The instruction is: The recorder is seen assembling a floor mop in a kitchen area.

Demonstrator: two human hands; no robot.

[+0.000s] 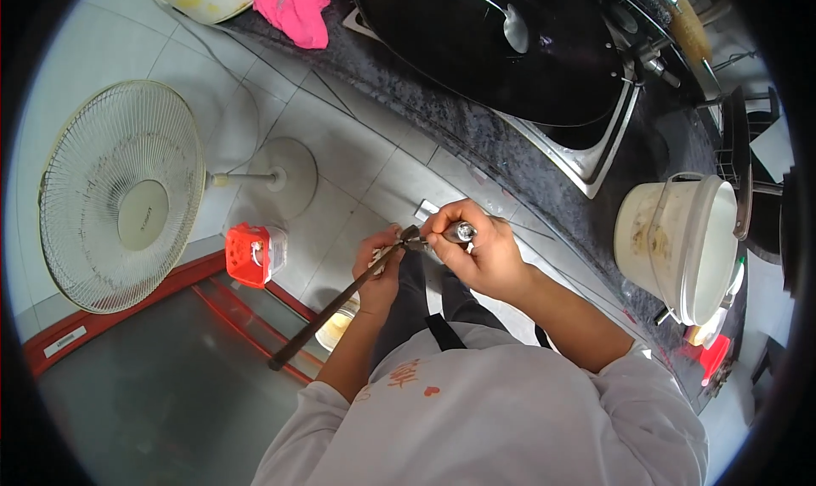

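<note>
Both hands closed, meeting mid-view. Left hand [378, 269] has fingers wrapped round the upper end of a long dark rod [330, 313]; some pale bit shows at its fingers too, can't tell what. Right hand [478, 246] pinches a shiny metal tool [460, 232] between thumb and fingers, round end facing out, other end at or very near the rod's top. Contact itself unclear, partly covered by fingers.

Rod location: held in the air in front of the torso, slanting from the hands down toward 7–8 o'clock, far end free over the red-framed glass-top cabinet [170, 384] as seen from above.

Handling, judged by look: rod stiff, straight, slim, probably light to moderate. Held by one end, so the long free part should want to swing or twist; a grip closer to the middle would balance better, the present one gives control at the top. Metal tool looks hard, smooth, likely slippery if wet or greasy; best taken round its barrel, fingers clear of the working end, whose sharpness can't be told. Neither looks fragile.

Around: fan [123, 197] at 9–10 o'clock, red container [246, 257] at 9, black wok [476, 70] on the counter [578, 214] at 1, white bucket [650, 244] at 3.
</note>
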